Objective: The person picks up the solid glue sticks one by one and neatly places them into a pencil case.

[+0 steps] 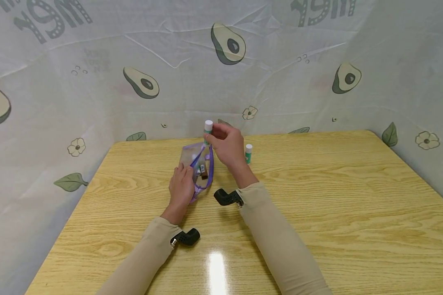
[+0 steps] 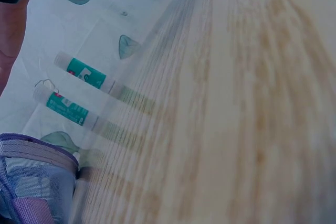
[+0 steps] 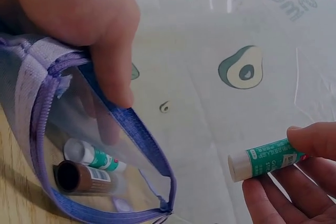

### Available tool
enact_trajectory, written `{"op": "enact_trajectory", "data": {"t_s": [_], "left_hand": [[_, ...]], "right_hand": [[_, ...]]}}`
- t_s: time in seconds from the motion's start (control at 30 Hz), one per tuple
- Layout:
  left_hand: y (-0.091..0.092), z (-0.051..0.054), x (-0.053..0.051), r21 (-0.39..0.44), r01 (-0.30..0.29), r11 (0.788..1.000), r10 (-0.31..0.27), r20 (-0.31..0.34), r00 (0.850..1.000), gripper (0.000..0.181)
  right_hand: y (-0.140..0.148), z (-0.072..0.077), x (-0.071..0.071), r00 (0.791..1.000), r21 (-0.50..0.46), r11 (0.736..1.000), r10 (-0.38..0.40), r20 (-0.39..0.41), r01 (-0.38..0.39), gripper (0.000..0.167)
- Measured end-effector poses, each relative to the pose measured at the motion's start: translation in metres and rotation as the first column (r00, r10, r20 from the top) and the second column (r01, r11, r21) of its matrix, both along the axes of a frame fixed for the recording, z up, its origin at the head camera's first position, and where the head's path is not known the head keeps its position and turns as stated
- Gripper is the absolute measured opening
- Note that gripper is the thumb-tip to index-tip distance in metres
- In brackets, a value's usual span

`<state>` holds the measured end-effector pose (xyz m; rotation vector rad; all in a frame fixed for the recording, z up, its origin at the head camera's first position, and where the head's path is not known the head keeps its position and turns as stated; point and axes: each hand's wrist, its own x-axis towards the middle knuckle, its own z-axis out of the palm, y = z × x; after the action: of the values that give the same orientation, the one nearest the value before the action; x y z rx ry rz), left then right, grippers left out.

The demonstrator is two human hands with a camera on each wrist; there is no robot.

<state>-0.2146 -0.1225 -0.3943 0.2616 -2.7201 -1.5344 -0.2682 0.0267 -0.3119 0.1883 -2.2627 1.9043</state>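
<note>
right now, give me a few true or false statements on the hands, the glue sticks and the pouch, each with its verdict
1. The right hand holds a green-and-white glue stick. True.
2. The left hand holds a second glue stick. False: it grips the purple-trimmed mesh pouch.
3. A brown tube lies inside the pouch beside another glue stick. True.
4. The pouch is zipped shut. False: its mouth gapes open.
5. In the head view, a capped glue stick stands upright on the wooden table, right of the pouch. True.
6. The held glue stick has a black cap. False: the cap is white.
</note>
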Motion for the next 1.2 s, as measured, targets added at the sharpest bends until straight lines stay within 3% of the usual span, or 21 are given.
{"op": "enact_trajectory", "data": {"t_s": [0.8, 1.2], "left_hand": [[0.001, 0.002, -0.001, -0.01, 0.001, 1.0, -0.001, -0.011, 1.0, 0.06], [-0.001, 0.003, -0.002, -0.023, 0.0, 1.0, -0.001, -0.015, 1.0, 0.06]], "right_hand": [[-0.003, -0.022, -0.008, 0.995, 0.128, 0.992, 0.003, 0.095, -0.015, 0.033], [-0.007, -0.029, -0.01, 0.99, 0.305, 0.952, -0.039, 0.135, -0.005, 0.028]]}}
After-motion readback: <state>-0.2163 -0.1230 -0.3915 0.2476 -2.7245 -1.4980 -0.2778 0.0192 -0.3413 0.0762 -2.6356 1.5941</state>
